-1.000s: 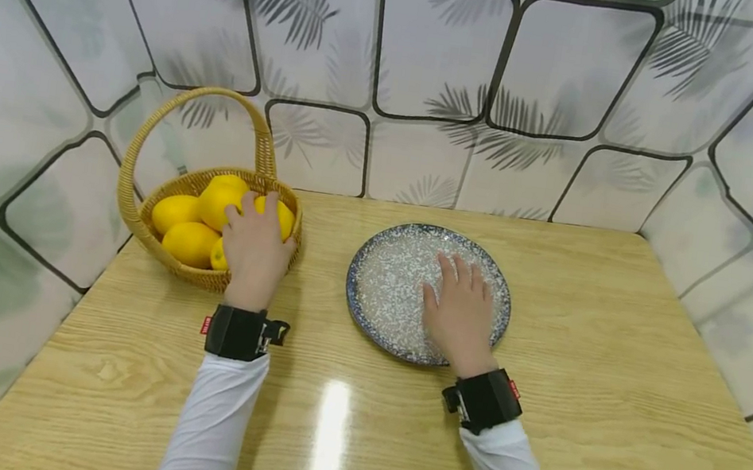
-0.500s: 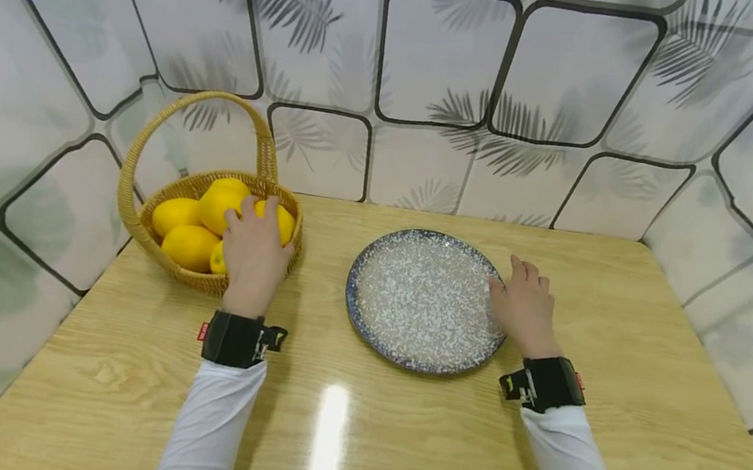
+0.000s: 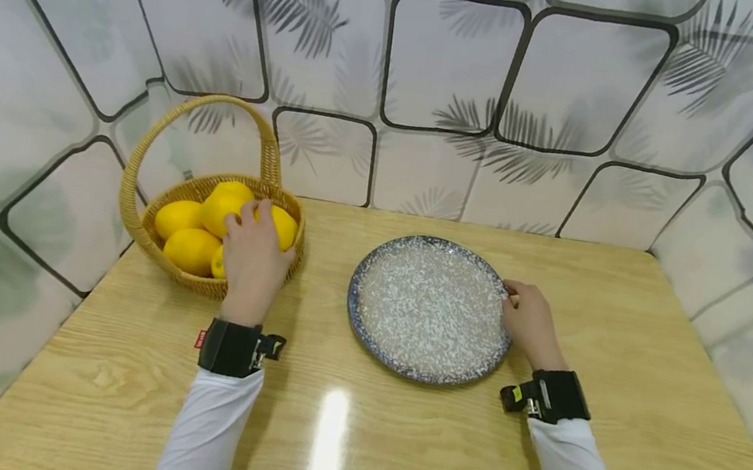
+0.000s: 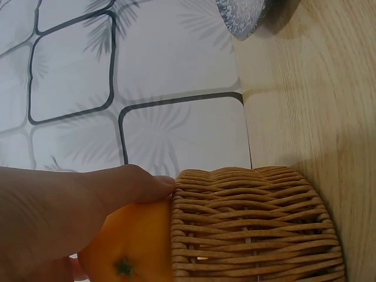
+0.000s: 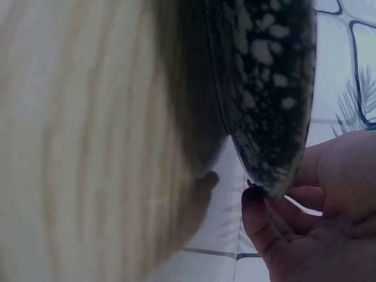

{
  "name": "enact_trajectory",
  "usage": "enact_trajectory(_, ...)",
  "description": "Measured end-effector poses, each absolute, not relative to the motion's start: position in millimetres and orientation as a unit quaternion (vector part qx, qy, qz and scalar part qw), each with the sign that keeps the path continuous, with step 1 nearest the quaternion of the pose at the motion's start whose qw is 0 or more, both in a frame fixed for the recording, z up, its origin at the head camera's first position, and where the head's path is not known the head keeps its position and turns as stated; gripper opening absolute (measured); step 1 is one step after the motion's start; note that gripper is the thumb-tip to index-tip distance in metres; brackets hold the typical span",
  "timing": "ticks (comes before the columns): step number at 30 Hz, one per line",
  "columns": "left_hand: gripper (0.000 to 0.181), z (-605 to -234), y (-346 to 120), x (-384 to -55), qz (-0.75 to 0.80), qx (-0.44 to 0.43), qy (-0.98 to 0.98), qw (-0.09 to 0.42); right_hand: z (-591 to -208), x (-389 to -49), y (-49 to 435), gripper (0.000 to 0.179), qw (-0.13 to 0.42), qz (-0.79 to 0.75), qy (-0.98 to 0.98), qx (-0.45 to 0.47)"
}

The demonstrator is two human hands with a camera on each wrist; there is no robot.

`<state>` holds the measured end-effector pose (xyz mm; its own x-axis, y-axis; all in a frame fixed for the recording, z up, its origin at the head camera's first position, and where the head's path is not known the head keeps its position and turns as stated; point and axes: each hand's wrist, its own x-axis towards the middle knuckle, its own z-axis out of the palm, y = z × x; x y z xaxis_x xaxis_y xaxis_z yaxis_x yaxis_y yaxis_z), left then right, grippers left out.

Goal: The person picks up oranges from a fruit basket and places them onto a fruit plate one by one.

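Note:
At the left of the head view, a wicker basket (image 3: 199, 284) with a tall handle holds several yellow lemons (image 3: 190, 250). My left hand (image 3: 255, 262) reaches in over its right side and grips a lemon (image 3: 285, 228) there. In the left wrist view, the thumb (image 4: 138, 185) lies along this fruit, its tip at the woven rim; most of the other fingers are hidden. My right hand (image 3: 532, 323) pinches the right edge of a round speckled plate (image 3: 433, 315) with a dark blue rim. The right wrist view shows that rim (image 5: 273, 88) between thumb and fingers.
A light wooden table (image 3: 345, 455) carries the basket and plate. Behind it and at both sides hangs a pale wall covering (image 3: 453, 69) with dark outlines and leaf prints. Each wrist wears a black camera band.
My right hand moved off the plate's middle to its right edge and now pinches the rim. My left hand has stayed at the lemon in the basket.

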<state>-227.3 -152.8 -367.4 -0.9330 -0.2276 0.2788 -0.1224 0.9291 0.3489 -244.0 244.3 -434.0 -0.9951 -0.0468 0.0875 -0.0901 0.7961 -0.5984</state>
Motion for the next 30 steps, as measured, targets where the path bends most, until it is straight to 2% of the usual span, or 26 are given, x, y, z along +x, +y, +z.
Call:
enact_trajectory(13, 0.080, -368, -152, -226, -0.179, 0.084, -0.967, 0.159, -436, -241, 253, 0.043, 0.016, 0.339, -0.941, 0.013)
enact_trajectory(20, 0.079, -365, -157, -222, -0.184, 0.087, -0.959, 0.195, -439, -244, 249, 0.046, 0.003, 0.332, -0.943, 0.032)
enact_trajectory(30, 0.077, -359, -136, -230, -0.160, 0.034, -0.969, 0.188, -438, -245, 252, 0.048, -0.015, 0.334, -0.942, 0.024)
